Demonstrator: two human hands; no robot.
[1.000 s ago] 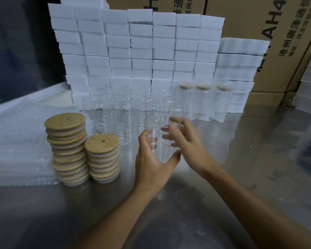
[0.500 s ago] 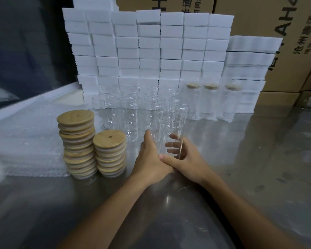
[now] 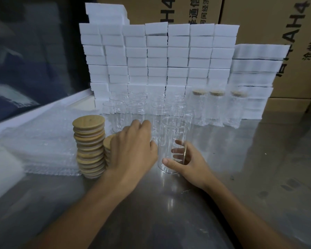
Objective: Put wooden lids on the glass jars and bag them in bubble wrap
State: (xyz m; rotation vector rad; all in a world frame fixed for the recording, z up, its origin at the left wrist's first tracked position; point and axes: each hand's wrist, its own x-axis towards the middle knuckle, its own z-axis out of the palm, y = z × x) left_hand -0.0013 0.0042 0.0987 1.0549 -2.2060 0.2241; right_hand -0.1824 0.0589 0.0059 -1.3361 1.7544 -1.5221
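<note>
1. a clear glass jar (image 3: 172, 141) stands upright on the shiny metal table (image 3: 258, 168), in front of the other jars, with no lid on it.
2. the right hand (image 3: 190, 162) grips this jar low down; the thumb lies across the near side at the base and the fingers (image 3: 178, 150) curl round the far side, seen through the glass.
3. the left hand (image 3: 133, 150) is over the shorter stack of wooden lids (image 3: 108, 142), palm down, fingers bent downward. it covers most of that stack; whether it has hold of a lid cannot be told.
4. a taller stack of wooden lids (image 3: 90, 146) stands just left of the shorter one, touching or nearly so.
5. a pile of bubble wrap bags (image 3: 47, 150) lies flat to the left of the lids.
6. rows of open jars (image 3: 136, 108) stand behind the held jar; three wrapped jars (image 3: 217, 106) with lids stand to their right.
7. white foam blocks (image 3: 158, 56) are stacked behind the jars, with cardboard boxes (image 3: 269, 24) at the back.
</note>
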